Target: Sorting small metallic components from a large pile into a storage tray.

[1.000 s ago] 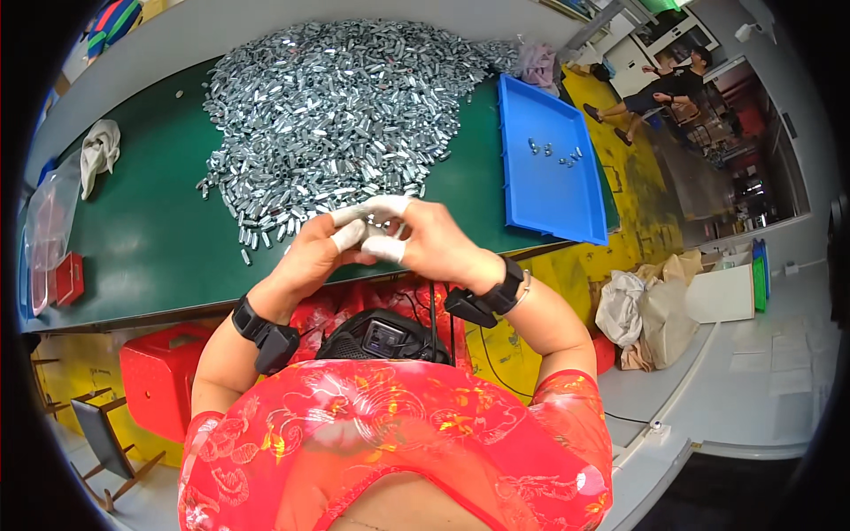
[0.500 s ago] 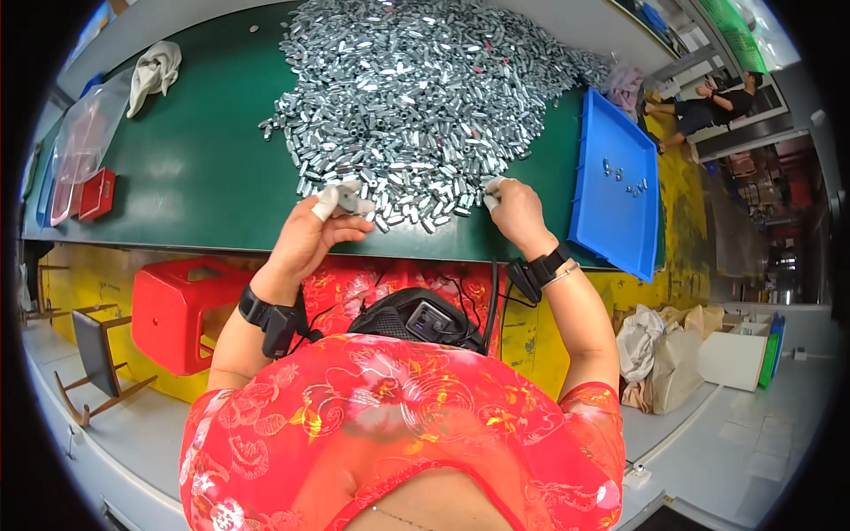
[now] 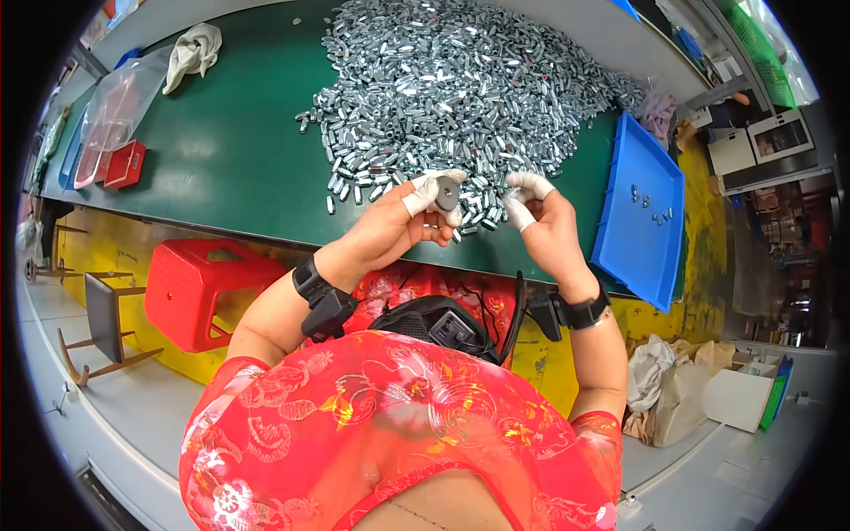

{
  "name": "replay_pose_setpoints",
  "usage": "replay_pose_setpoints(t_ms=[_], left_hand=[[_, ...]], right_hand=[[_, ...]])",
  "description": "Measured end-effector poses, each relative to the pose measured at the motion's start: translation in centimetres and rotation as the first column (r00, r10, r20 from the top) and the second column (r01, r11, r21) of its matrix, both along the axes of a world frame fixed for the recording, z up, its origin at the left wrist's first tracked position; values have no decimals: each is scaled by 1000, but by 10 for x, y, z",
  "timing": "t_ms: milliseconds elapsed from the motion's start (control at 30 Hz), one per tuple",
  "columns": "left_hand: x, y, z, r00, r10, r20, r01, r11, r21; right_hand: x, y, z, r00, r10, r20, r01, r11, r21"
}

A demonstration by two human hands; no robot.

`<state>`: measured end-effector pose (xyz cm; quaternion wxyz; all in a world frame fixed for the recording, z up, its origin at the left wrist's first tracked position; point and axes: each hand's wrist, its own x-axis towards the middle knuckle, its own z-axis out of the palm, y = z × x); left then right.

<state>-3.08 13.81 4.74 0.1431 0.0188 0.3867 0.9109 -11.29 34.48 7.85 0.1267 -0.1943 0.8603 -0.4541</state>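
Head view: left hand [image 3: 403,221], fingers curled, pinches one dark round disc [image 3: 445,192] at taped fingertips. Right hand [image 3: 540,217], just beside it, pinches one small silver piece [image 3: 512,191]. Beyond both hands: one heap of silver parts [image 3: 452,88] on the green tabletop [image 3: 221,159]. Right of the right hand: one blue tray [image 3: 642,208].

we saw an evenly, brightly lit scene, the light coming from above with no hard shadows. the heap of small metal parts [image 3: 460,84] sparkled with many tiny glints, and a pale sheen lay across the green table [image 3: 221,150]. the fisheye view bent the table's edges strongly toward the rim, and a black ring closed off the corners. the centre was sharp; the far right background looked smeared and washed out.
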Motion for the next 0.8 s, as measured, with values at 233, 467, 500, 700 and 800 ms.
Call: replay_pose_setpoints(t_ms=[233, 467, 500, 700, 800], left_hand=[[5, 14, 21, 993, 39, -114, -47, 996, -70], [6, 15, 20, 943, 114, -313, -223, 915, -336], [5, 15, 20, 943, 106, -315, -217, 914, -342], [1, 14, 22, 906, 64, -419, -293, 809, -510], [-2, 15, 17, 840, 42, -541, -400, 721, -565]], right_hand=[[30, -31, 40, 976, 129, -174, -174, 946, -273], [28, -25, 46, 966, 198, -168, -216, 971, -97], [26, -25, 46, 967, 191, -171, -210, 972, -103], [20, -20, 43, 979, 196, -55, -203, 960, -191], [21, -20, 38, 982, 178, 57, -155, 945, -289]])
